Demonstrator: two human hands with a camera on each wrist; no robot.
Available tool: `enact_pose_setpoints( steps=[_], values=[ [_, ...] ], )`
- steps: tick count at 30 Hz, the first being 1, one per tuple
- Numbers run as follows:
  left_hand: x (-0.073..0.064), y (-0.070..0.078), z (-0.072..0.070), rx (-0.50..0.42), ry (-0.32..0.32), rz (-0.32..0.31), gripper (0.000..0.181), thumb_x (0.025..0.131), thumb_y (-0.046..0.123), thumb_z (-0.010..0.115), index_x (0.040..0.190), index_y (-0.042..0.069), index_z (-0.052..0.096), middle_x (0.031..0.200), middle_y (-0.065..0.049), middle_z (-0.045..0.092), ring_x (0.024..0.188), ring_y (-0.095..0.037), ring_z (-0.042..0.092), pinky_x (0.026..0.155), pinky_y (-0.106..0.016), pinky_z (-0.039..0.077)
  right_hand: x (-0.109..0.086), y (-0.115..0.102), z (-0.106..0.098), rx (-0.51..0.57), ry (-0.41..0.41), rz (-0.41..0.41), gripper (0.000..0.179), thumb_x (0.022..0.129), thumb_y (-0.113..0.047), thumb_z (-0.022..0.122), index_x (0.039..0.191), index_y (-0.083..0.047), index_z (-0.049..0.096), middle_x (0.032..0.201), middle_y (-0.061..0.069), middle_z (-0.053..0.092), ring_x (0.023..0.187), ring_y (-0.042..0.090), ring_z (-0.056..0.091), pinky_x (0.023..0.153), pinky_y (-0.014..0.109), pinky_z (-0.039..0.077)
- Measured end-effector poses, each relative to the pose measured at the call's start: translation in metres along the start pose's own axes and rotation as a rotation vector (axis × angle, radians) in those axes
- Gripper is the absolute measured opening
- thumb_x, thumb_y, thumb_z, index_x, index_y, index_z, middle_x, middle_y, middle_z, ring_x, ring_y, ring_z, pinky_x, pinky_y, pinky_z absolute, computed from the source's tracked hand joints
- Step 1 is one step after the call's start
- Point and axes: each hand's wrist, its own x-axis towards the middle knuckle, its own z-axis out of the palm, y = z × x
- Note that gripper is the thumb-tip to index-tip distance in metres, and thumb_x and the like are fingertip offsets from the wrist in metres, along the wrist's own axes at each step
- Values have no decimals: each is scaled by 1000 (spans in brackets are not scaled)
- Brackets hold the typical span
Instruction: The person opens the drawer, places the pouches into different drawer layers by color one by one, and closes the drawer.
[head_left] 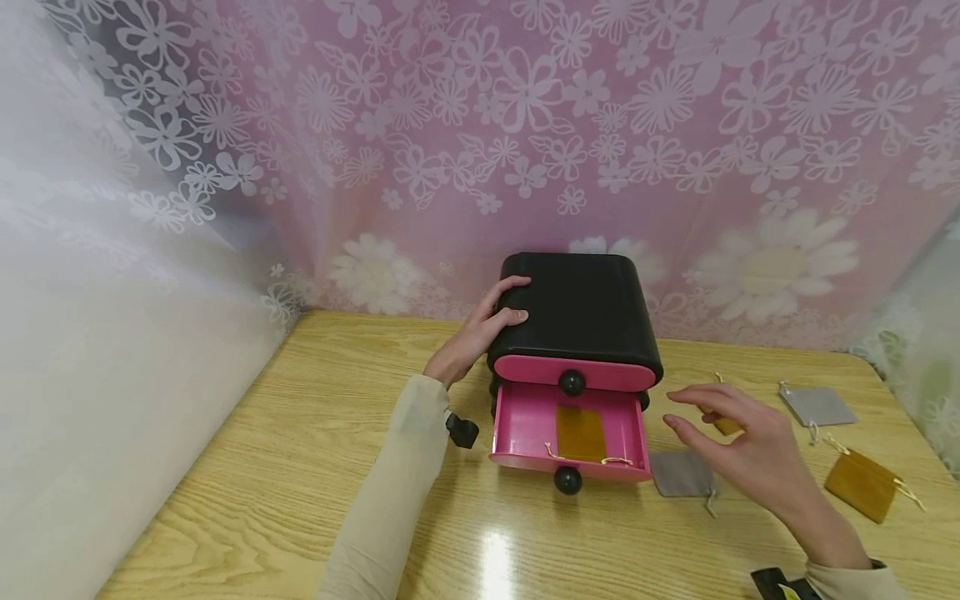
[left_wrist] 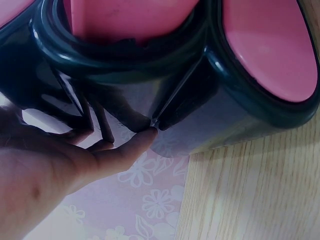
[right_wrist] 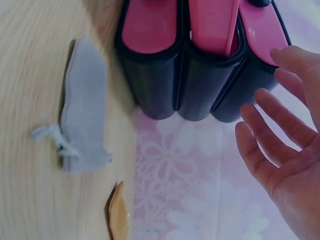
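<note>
A black chest of drawers with pink fronts (head_left: 573,304) stands on the table. Its middle drawer (head_left: 525,425) is pulled out, and a mustard-yellow drawstring pouch (head_left: 581,432) lies flat inside. My left hand (head_left: 480,329) rests against the chest's left side, fingertips over the top edge; in the left wrist view, its fingers (left_wrist: 127,150) touch the glossy black wall. To the right of the drawer, my right hand (head_left: 750,442) hovers with thumb and fingers spread apart, holding nothing. Beneath it a grey pouch (head_left: 681,473) lies close to the drawer's right corner.
On the table's right side lie another grey pouch (head_left: 817,406) and a mustard pouch (head_left: 862,485) with pale cords. A further mustard pouch (head_left: 726,426) is partly hidden behind my right hand. A pink flowered curtain (head_left: 450,167) hangs behind the wooden table (head_left: 300,483).
</note>
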Motion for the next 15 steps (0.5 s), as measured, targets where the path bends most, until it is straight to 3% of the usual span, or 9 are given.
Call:
enact_pose_setpoints(
  steps=[6, 15],
  values=[
    [0, -1, 0, -9, -4, 2, 47, 102, 35, 55, 147, 47, 45, 159, 6, 34, 132, -23, 55, 115, -48, 42, -5, 8, -4, -15, 12, 71, 52, 64, 10, 89, 107, -18, 79, 107, -29, 62, 82, -18, 57, 75, 3, 46],
    [1, 0, -1, -6, -9, 0, 47, 102, 35, 55, 146, 46, 45, 159, 5, 34, 130, -23, 55, 115, -48, 41, -11, 27, -6, -28, 53, 148, 47, 67, 5, 90, 109, -15, 79, 110, -18, 66, 89, -24, 54, 78, -1, 43]
  ],
)
